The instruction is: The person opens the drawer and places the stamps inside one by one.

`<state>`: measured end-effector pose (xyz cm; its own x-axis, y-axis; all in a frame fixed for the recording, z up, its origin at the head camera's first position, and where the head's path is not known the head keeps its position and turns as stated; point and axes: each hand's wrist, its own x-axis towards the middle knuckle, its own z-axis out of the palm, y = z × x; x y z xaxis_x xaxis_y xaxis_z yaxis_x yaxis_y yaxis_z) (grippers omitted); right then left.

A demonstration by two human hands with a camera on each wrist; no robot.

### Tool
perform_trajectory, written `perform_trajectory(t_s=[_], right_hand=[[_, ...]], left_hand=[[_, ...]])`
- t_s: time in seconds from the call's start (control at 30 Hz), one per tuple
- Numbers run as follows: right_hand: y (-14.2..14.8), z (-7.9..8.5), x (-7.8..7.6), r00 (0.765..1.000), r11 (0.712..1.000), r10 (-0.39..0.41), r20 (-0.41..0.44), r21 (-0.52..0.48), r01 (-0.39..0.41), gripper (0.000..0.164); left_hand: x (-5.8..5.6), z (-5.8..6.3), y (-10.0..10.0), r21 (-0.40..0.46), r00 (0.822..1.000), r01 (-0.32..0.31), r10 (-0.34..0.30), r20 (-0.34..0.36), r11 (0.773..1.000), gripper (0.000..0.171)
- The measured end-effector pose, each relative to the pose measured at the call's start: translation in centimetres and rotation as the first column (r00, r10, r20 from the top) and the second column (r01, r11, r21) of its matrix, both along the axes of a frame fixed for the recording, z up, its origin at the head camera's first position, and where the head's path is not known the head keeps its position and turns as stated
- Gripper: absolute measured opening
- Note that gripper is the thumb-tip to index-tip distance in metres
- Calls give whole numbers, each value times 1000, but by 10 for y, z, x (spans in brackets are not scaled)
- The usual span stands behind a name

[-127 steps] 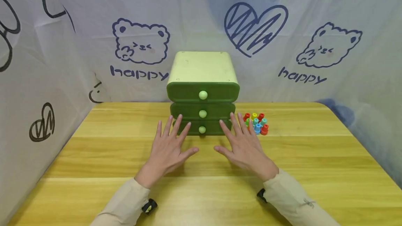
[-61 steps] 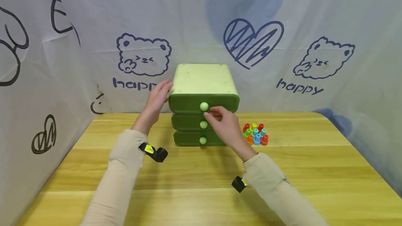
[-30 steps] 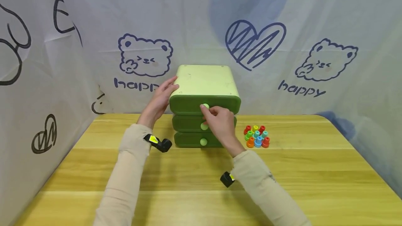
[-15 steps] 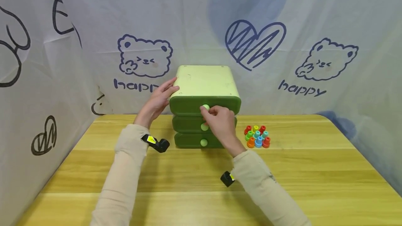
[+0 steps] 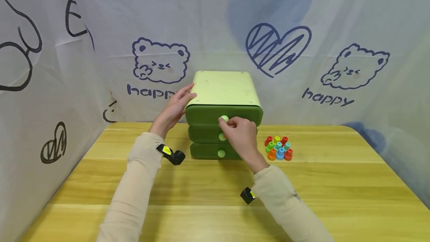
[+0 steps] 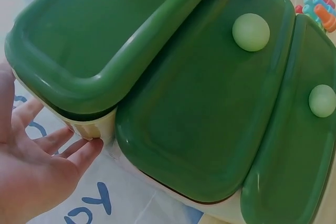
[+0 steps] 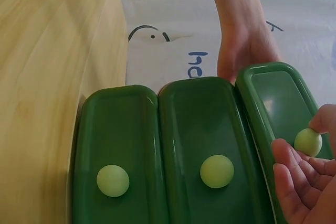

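A small cream drawer cabinet [image 5: 223,87] with three green drawer fronts and round pale green knobs stands at the back of the table. My right hand [image 5: 240,133] pinches the knob [image 7: 308,142] of the top drawer [image 5: 203,115] between thumb and fingers. In the left wrist view that drawer front stands slightly forward of the cabinet body, with a narrow dark gap behind it. My left hand [image 5: 173,110] rests its extended fingers against the cabinet's left side, near the upper edge. The middle drawer [image 6: 194,108] and the bottom drawer [image 7: 115,135] are closed.
Several small coloured plastic pegs [image 5: 280,154] stand grouped on the wooden table [image 5: 201,197], just right of the cabinet. Behind the cabinet hangs a white cloth [image 5: 215,18] with drawings, and more cloth lines both sides.
Both hands have moved from over the table to the cabinet. The left came to its side and the right took hold of the top knob. The top drawer has since come slightly forward.
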<state>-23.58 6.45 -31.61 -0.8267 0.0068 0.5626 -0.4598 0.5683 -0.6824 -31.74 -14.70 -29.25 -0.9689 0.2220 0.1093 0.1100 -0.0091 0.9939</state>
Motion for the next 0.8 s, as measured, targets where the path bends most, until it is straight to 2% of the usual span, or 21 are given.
perform_trajectory(t_s=[0.23,0.57,0.8], right_hand=[[2,-4,8,985,991,-22,-170,124,44,32],[5,-1,26,989,989,2,-150,149,21,30],[7,0,41,983,980,2,-185,196,34,30]], left_hand=[[-1,4,-2,-21,1000,9,-8,24,1000,59],[0,8,-3,-41,999,4,-2,48,999,61],[0,9,-4,-38,999,23,-21,40,999,61]])
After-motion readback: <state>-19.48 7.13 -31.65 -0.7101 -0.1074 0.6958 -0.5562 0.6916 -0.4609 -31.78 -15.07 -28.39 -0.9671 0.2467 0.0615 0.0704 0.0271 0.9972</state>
